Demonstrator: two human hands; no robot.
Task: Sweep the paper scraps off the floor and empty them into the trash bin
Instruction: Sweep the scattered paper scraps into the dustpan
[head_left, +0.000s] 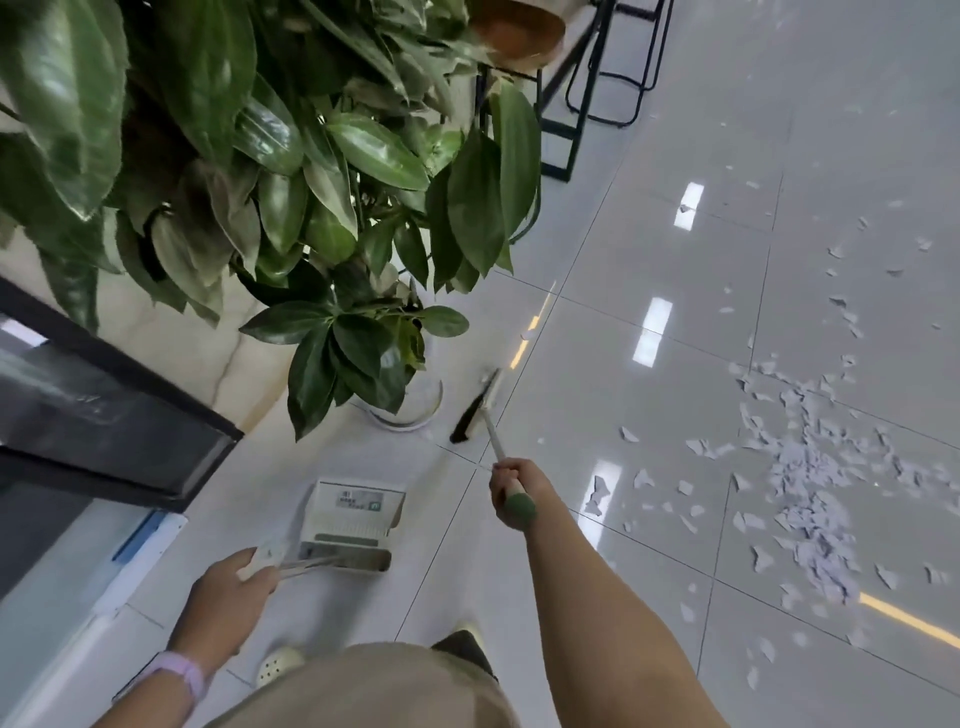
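Head view, scraps: the scraps (810, 499) lie strewn over the floor (649, 249) on the right, thickest in a heap at mid-right, thinner toward the top right, with single bits straying toward the middle.
Head view, how scraps handle: likely very light, thin and flat; they should slide easily on the glossy tiles but may flutter or cling, so short low strokes toward one pile look safer than hard sweeps.
Head view, broom: the broom (475, 405) has its dark bristle head down at the floor just beside the plant pot (410, 410), well apart from the heap.
Head view, where to hold: the broom is stiff and light; the grip near the green top end suits one-handed reach, though a lower hold would give more control.
Head view, right hand: the right hand (514, 491) has its fingers wrapped round the broom handle just below the green end cap, arm stretched forward and down.
Head view, left hand: the left hand (234, 587) grips the dustpan's handle, fingers curled round it, arm low at the left side, a band on the wrist.
Head view, dustpan: the dustpan (353, 519) hangs or rests near the floor between the hands, mouth away from the person; I cannot tell whether it touches the tiles. It looks empty.
Head view, bin: no trash bin can be seen.
Head view, stage: sweeping seems barely begun; the broom must cross to the right.
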